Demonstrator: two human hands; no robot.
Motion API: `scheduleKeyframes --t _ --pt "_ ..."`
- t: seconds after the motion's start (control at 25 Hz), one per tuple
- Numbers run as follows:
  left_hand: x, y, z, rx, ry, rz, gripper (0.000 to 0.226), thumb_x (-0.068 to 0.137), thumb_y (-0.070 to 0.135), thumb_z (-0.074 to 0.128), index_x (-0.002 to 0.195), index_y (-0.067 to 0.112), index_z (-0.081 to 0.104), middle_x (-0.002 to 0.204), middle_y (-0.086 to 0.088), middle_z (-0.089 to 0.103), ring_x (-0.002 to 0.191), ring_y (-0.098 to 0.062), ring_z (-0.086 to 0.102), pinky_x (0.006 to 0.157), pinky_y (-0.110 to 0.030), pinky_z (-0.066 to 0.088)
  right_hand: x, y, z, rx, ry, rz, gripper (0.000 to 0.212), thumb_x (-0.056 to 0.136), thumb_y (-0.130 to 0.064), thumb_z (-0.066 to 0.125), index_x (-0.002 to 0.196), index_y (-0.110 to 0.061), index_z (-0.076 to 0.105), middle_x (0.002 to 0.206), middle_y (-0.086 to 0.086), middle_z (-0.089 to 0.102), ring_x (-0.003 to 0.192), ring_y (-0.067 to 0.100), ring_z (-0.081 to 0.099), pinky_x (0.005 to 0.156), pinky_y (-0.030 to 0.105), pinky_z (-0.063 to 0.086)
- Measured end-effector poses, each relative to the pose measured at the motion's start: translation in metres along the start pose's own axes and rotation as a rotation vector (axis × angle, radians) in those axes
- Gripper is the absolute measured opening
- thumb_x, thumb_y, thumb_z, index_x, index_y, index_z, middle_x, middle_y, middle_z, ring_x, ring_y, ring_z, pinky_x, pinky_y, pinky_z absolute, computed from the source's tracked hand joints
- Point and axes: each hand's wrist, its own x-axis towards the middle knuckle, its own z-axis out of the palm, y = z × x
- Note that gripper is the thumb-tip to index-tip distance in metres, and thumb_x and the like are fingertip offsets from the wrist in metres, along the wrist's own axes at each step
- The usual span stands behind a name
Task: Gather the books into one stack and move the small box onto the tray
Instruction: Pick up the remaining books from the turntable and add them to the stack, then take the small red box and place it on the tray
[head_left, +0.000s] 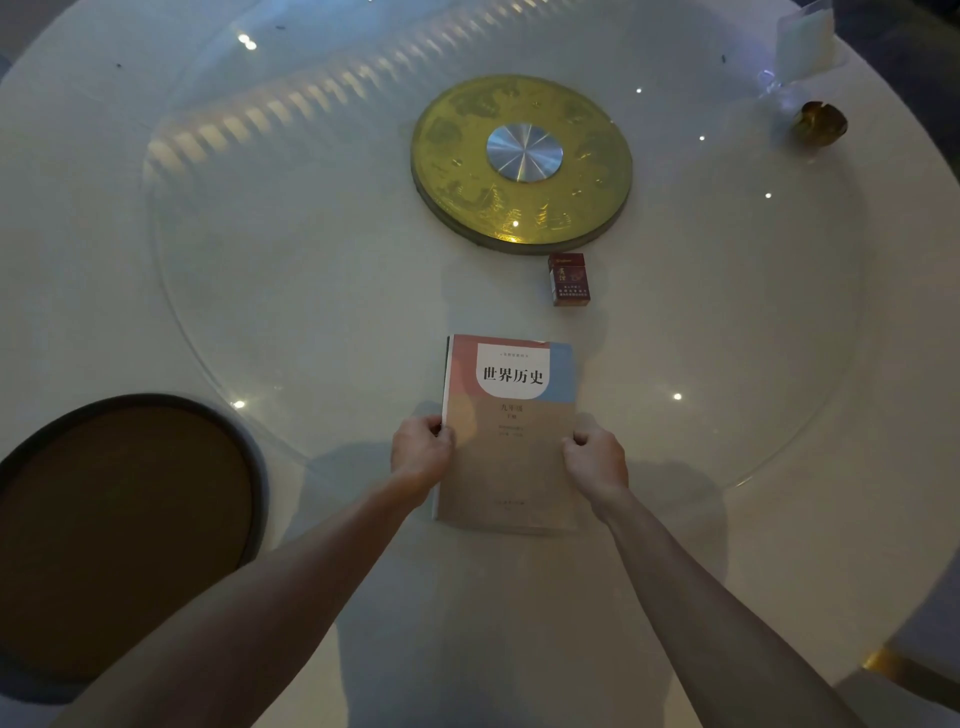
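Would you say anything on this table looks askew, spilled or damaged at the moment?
Nothing stands out. The book stack lies squared between the left hand and right hand; the small red box stands intact, and the tray shows no spill.

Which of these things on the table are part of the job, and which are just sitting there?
Part of the job:
- book stack, gripped by left hand and right hand
- small red box
- round brown tray

Just lying about:
- gold disc at the table's centre
- small gold ornament
- clear card holder
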Motion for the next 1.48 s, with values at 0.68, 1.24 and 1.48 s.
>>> scheduleKeyframes --t 0.68,1.24,1.48 --pt "0.020 0.027 -0.028 0.090 -0.157 0.013 0.028 0.087 0.031 0.061 0.088 0.005 0.071 0.082 -0.010 0.067 0.076 -0.022 0.061 0.065 -0.032 0.046 0.027 0.004 -0.013 0.151 -0.129 0.029 0.032 0.071 -0.035 0.055 0.080 -0.006 0.067 0.079 0.011 0.074 0.074 0.031 0.067 0.070 0.046 0.061" --pt "0.101 0.182 0.011 0.256 -0.165 0.391 0.054 0.090 0.030 0.067 0.139 0.013 0.058 0.139 -0.006 0.062 0.125 -0.023 0.059 0.107 -0.037 0.046 0.105 -0.100 -0.074 -0.059 -0.014 -0.142 0.066 0.092 -0.034 0.068 0.150 -0.007 0.051 0.140 0.015 0.064 0.127 0.034 0.063 0.103 0.043 0.051" --pt "0.145 0.209 0.045 0.006 -0.261 0.201 0.061 0.092 0.026 0.068 0.148 0.014 0.048 0.152 -0.004 0.050 0.135 -0.022 0.050 0.106 -0.028 0.040 0.148 -0.112 -0.062 0.045 0.010 -0.110 0.075 0.089 -0.039 0.076 0.147 -0.003 0.046 0.144 0.017 0.057 0.129 0.034 0.058 0.100 0.041 0.049"
